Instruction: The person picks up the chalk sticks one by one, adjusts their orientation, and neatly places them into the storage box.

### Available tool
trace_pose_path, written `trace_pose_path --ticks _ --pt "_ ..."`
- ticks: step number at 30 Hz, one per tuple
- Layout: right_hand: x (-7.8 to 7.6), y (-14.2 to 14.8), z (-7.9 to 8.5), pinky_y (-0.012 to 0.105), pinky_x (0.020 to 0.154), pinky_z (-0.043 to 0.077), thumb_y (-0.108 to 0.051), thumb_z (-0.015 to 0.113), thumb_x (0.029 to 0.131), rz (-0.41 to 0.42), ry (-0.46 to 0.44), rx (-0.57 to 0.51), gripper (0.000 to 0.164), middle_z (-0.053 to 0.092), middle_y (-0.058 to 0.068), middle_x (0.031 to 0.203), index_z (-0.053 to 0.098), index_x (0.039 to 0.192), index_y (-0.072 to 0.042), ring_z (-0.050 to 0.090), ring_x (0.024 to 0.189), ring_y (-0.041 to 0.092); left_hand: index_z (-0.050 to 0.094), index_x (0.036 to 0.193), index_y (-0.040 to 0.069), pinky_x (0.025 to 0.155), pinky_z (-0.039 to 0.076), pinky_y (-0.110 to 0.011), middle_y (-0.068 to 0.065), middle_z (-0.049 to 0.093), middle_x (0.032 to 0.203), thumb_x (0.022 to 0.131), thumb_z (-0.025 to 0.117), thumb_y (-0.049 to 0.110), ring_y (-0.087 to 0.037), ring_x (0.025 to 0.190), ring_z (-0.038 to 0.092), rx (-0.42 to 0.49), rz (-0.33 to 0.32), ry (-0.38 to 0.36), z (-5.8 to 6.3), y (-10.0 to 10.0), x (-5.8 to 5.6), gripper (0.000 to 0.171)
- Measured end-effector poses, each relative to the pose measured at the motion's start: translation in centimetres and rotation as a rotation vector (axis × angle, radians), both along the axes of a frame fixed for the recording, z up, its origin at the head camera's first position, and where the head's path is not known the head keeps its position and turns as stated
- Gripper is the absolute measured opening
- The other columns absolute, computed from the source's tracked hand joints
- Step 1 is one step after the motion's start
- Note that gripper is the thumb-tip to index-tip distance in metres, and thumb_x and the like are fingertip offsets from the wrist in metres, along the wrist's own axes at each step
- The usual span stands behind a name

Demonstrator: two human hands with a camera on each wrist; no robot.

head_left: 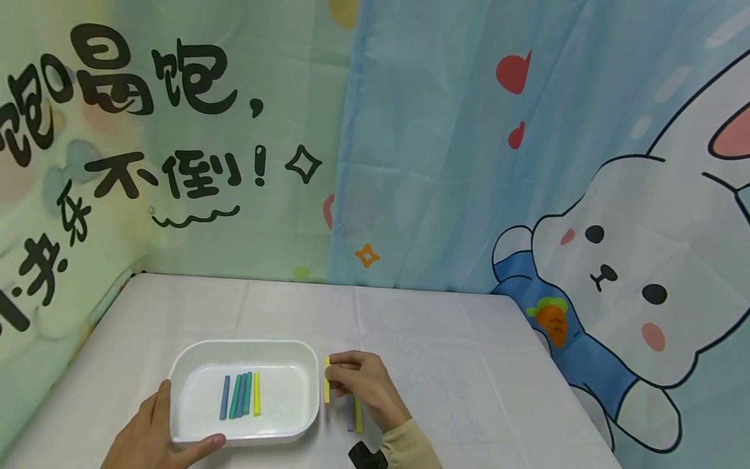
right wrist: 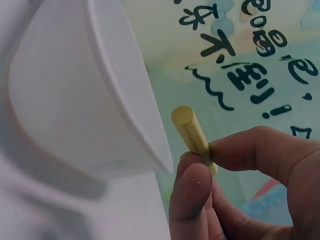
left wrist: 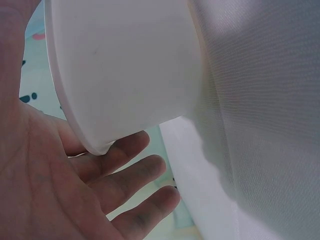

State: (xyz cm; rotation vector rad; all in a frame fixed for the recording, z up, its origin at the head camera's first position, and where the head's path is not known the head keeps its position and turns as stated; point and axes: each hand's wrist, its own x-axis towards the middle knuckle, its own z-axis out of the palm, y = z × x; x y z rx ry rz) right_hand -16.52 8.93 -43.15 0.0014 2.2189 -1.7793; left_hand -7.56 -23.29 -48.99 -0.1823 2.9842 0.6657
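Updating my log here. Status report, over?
Right hand pinches yellow stick beside tray. Left hand touches tray. Nothing seen between yellow stick and tray.

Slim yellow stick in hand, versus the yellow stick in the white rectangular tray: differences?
The held stick is pinched by the right hand; the tray stick is untouched. The held stick is outside the white tray; the tray stick lies inside. Both are slim and yellow.

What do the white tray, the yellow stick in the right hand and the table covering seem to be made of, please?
White tray: probably plastic, smooth with soft highlights. Yellow stick: opaque and fairly matte with a flat end; possibly wax, chalk or plastic. Table covering: likely matte fabric, finely ribbed and creased.
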Motion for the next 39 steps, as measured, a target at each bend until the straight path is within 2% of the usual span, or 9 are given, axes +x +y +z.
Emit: trace_pose_path --ticks 6,14,22,29,39 --pt "-0.1 -1.3 0.3 0.033 0.067 0.058 -0.012 0.075 0.082 -0.011 0.023 -0.017 0.038 0.072 0.01 0.094 0.069 0.116 0.004 0.069 0.076 0.018 0.013 0.147 -0.025 0.091 0.049 -0.063 -0.048 0.036 0.137 0.073 0.065 0.084 -0.058 0.12 0.05 0.008 -0.002 0.012 0.2 0.1 0.2 0.141" --pt "-0.4 -2.4 1.0 0.034 0.068 0.059 -0.012 0.075 0.082 -0.015 0.029 -0.002 0.036 0.07 0.01 0.093 0.07 0.115 0.002 0.069 0.075 0.018 0.01 0.148 -0.024 0.093 0.048 -0.063 -0.048 0.034 0.14 0.072 0.063 0.086 -0.058 0.121 0.048 0.019 0.006 -0.032 0.7 0.2 0.0 0.144" --pt "-0.4 -3.7 1.4 0.033 0.068 0.058 -0.009 0.074 0.08 0.013 0.023 -0.035 0.035 0.07 0.01 0.092 0.07 0.113 0.002 0.068 0.074 0.017 0.01 0.148 -0.024 0.092 0.049 -0.062 -0.048 0.035 0.139 0.074 0.065 0.084 -0.057 0.121 0.05 0.029 -0.006 -0.001 0.6 0.1 0.2 0.142" --pt "-0.4 -4.9 1.2 0.033 0.065 0.059 -0.006 0.073 0.082 0.027 0.058 -0.022 0.032 0.07 0.01 0.089 0.07 0.112 0.003 0.068 0.071 0.017 0.012 0.147 -0.025 0.092 0.049 -0.062 -0.047 0.038 0.137 0.074 0.066 0.082 -0.056 0.119 0.051 0.033 -0.013 0.035 0.5 0.1 0.5 0.14" --pt "-0.4 -7.0 0.5 0.03 0.063 0.058 -0.004 0.075 0.082 0.0 0.057 0.024 0.028 0.069 0.006 0.088 0.072 0.11 0.001 0.068 0.071 0.015 0.011 0.148 -0.025 0.093 0.048 -0.062 -0.048 0.036 0.138 0.073 0.063 0.085 -0.056 0.12 0.05 0.034 0.005 -0.016 0.7 0.2 0.1 0.143"
